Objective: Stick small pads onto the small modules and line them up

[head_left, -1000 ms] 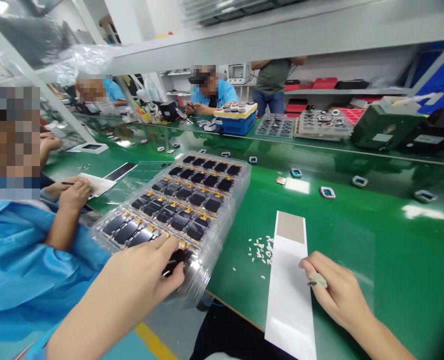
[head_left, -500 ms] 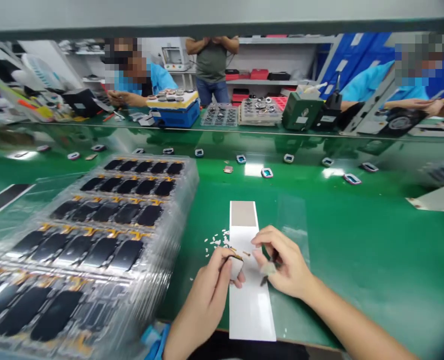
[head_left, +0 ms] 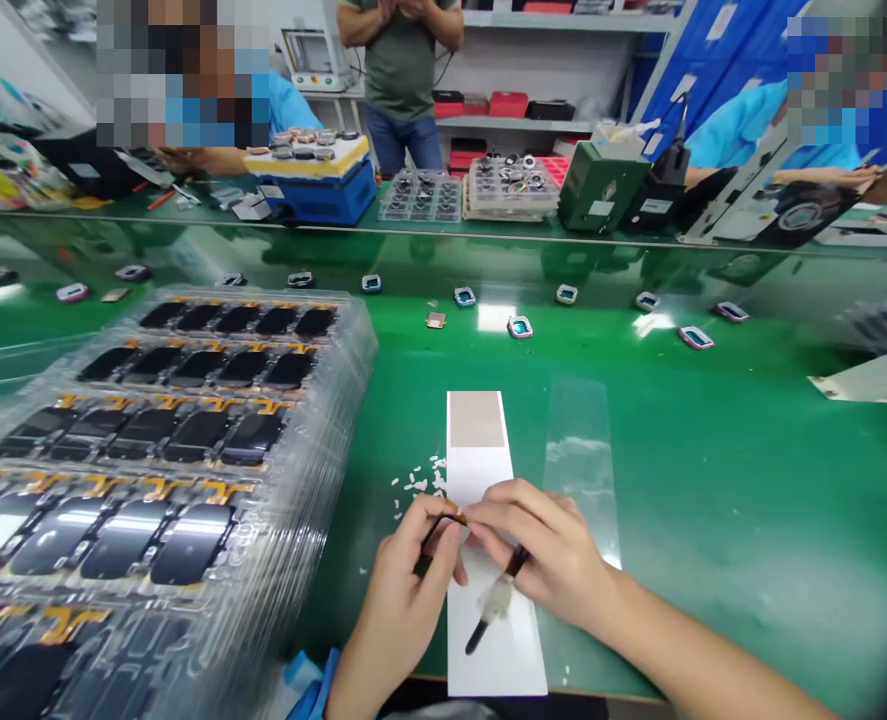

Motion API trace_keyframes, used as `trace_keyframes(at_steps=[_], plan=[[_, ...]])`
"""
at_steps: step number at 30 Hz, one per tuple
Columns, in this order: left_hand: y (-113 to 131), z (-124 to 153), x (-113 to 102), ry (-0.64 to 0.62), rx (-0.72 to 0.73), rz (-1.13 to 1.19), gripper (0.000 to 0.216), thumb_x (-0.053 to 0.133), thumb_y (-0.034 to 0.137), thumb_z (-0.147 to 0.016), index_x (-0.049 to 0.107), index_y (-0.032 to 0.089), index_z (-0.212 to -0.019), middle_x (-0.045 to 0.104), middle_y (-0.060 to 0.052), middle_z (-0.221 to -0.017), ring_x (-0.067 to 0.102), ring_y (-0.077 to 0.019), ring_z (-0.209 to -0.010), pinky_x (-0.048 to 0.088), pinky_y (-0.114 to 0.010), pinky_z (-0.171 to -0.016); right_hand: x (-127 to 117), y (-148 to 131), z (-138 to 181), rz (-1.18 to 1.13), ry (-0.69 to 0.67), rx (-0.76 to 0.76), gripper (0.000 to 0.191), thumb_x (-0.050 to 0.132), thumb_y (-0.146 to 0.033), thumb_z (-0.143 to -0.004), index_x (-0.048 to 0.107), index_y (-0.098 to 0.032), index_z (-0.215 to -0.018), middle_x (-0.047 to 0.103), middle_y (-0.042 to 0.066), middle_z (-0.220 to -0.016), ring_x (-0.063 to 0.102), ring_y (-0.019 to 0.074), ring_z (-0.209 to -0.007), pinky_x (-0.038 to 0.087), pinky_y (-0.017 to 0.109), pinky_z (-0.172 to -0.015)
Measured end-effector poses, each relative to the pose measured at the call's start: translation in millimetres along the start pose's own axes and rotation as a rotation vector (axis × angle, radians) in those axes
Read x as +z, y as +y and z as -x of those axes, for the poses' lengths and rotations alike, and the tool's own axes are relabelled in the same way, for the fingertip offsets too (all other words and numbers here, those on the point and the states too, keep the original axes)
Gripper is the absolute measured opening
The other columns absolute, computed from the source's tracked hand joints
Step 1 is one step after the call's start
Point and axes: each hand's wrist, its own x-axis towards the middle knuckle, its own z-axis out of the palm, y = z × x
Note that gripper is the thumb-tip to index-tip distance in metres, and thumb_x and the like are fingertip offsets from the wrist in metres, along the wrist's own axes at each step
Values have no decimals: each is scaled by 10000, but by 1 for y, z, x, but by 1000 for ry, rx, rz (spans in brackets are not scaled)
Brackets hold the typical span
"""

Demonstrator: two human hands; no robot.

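My left hand [head_left: 411, 590] is closed on a small display screen [head_left: 433, 537], which is mostly hidden by the fingers. An orange flex cable [head_left: 455, 515] sticks out at its top edge. The right hand [head_left: 548, 550] meets it there, thumb and forefinger pinched at the cable. Tucked in that same hand is a slim black tool [head_left: 476, 636] with a pale wrap round its middle, slanting down to the left. Both hands are above a long white card [head_left: 492, 665] with a grey-brown patch near its far end.
Stacked clear trays [head_left: 263, 490] of black screens fill the left. Small white scraps [head_left: 420, 484] lie beside the card, a clear film [head_left: 582, 440] to its right. Several watch cases [head_left: 520, 327] line the green bench [head_left: 713, 500]. Co-workers are beyond a ledge.
My right hand has moved left, and its fingertips now meet the screen's cable. The screen has tilted, hiding its pale face. The black tool now points down-left. The whole view has shifted slightly.
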Motion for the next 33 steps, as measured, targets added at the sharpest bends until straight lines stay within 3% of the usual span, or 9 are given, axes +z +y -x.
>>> trace_keyframes(at_steps=[6, 13, 20, 27, 33], plan=[[2, 0, 0, 30, 13, -81, 123, 477, 306, -1022, 558, 213, -1020, 522, 56, -680, 592, -108, -607, 462, -182, -590, 1, -2, 1, 126, 27, -75, 138, 578, -115, -946, 681, -118, -1037, 719, 78, -895, 692, 146, -702, 530, 259, -568], [8, -2, 0, 97, 86, -239, 113, 510, 255, -986, 612, 206, -992, 626, 25, -715, 619, -129, -603, 486, -201, -603, 4, -4, -2, 118, -6, -10, 167, 525, -117, -963, 672, -136, -1040, 735, 66, -905, 711, 147, -719, 553, 260, -591], [9, 0, -1, 117, 126, -381, 109, 530, 235, -979, 636, 212, -966, 625, 15, -719, 624, -145, -650, 487, -213, -661, 10, -4, -1, 127, -63, 17, 195, 450, -80, -952, 624, -167, -972, 703, 54, -851, 643, 137, -640, 501, 256, -543], [7, 0, 1, 112, 100, -249, 113, 513, 231, -984, 622, 208, -967, 669, 5, -767, 633, -128, -639, 482, -194, -624, 1, -1, -15, -129, -48, 273, 128, 526, -121, -923, 585, -206, -847, 623, 4, -777, 598, 105, -631, 462, 202, -522], [6, -2, 0, 171, 83, -166, 117, 532, 266, -980, 626, 197, -984, 640, 13, -719, 633, -131, -616, 493, -201, -619, -2, -6, -15, 3, 0, 106, 133, 544, -109, -935, 640, -201, -938, 684, 33, -832, 666, 120, -708, 515, 208, -580]])
